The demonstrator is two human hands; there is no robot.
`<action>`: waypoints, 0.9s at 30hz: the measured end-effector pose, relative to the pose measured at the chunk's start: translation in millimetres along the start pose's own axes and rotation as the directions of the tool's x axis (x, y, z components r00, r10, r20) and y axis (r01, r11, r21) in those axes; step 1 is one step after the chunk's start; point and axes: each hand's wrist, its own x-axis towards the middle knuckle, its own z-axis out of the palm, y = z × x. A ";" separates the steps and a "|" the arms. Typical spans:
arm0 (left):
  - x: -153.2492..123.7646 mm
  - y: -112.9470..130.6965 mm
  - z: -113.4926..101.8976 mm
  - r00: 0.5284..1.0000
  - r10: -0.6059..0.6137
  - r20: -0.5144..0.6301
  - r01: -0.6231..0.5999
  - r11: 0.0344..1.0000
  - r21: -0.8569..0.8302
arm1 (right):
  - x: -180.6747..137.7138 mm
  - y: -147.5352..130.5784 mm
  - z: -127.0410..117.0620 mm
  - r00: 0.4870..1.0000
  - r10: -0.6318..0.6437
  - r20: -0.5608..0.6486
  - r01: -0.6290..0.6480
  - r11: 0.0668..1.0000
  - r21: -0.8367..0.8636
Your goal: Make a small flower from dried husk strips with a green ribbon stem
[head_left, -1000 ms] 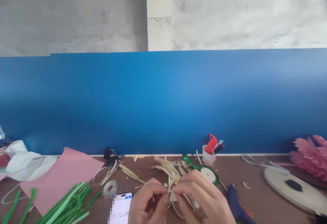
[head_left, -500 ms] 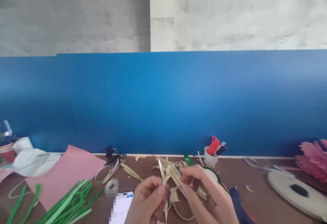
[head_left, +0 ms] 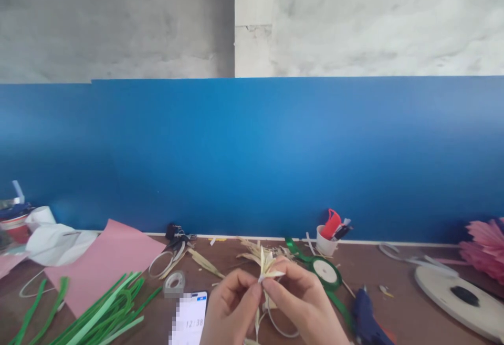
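Both my hands meet low in the middle of the view, above a brown table [head_left: 397,303]. My left hand [head_left: 232,311] and my right hand [head_left: 301,303] pinch, fingertips together, a small bundle of pale straw-coloured leaf strips [head_left: 268,265] that fans upward between them. More loose pale strips [head_left: 252,250] lie on the table just behind. A green ribbon spool [head_left: 323,271] sits right of my right hand. A phone [head_left: 191,324] lies left of my left hand.
Green paper strips [head_left: 106,313] and a pink sheet [head_left: 106,266] lie at the left, with tape rolls [head_left: 174,282] nearby. A white cup of tools [head_left: 325,242], a blue glue gun [head_left: 366,319], a round white board [head_left: 457,298] and a pink paper flower [head_left: 484,248] are at the right. A blue panel [head_left: 252,156] backs the table.
My hands parted briefly and lifted the strip bundle, then closed together again on it. The view shifted slightly to the left.
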 end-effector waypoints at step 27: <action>-0.1 1.4 1.7 1.000 -0.018 0.016 0.017 0.998 0.058 | -1.2 -4.9 -3.6 0.991 -0.130 0.022 0.131 0.940 -0.314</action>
